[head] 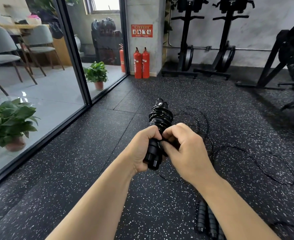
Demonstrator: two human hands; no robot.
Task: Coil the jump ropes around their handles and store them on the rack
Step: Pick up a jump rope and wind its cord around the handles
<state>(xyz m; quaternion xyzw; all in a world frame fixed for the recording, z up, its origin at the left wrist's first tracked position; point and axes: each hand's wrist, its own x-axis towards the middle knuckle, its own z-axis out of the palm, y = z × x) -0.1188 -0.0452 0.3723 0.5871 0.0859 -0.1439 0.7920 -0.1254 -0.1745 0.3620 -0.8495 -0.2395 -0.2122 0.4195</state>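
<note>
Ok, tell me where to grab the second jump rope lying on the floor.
Take the second jump rope by its paired ribbed handles, coming from above with fingers across both. They lie side by side on the floor mat, offering a firm hold, unlike the thin loose cord.

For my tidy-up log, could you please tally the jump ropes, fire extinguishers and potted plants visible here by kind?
Jump ropes: 2, one coiled jump rope held by the left hand and right hand, one loose jump rope on the floor.
Fire extinguishers: 3, one behind the glass.
Potted plants: 2.
Total: 7
</note>
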